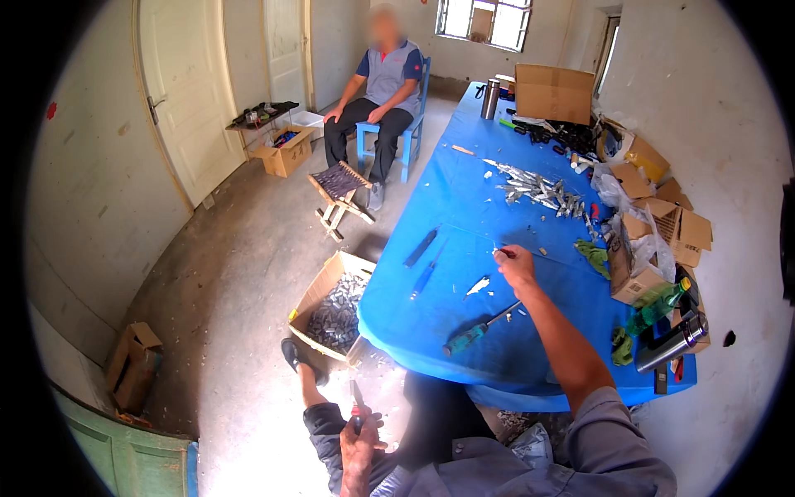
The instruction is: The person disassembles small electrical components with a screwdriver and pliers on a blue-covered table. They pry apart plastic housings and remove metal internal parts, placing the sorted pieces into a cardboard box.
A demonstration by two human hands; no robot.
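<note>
My left hand (360,447), low over my lap, is closed round a knife-like tool (357,406) with a red-and-dark handle and its pointed metal end up. Over the blue-covered table (397,319), my right hand (515,267) pinches something small and pale whose kind I cannot make out. A screwdriver (469,337) with a teal handle lies on the table nearer to me. Left of my right hand lie a blue-handled pointed tool (423,280) and a dark slim tool (421,248). Between these and the screwdriver sits a small silvery-white piece (478,286).
Silvery pointed pieces (542,189) are heaped farther up the table. Cardboard boxes (642,248), a green bottle (658,308) and a steel flask (672,341) line its right side. A carton of grey pieces (335,311) stands left on the floor. A person (385,91) sits beyond a folding stool (339,189).
</note>
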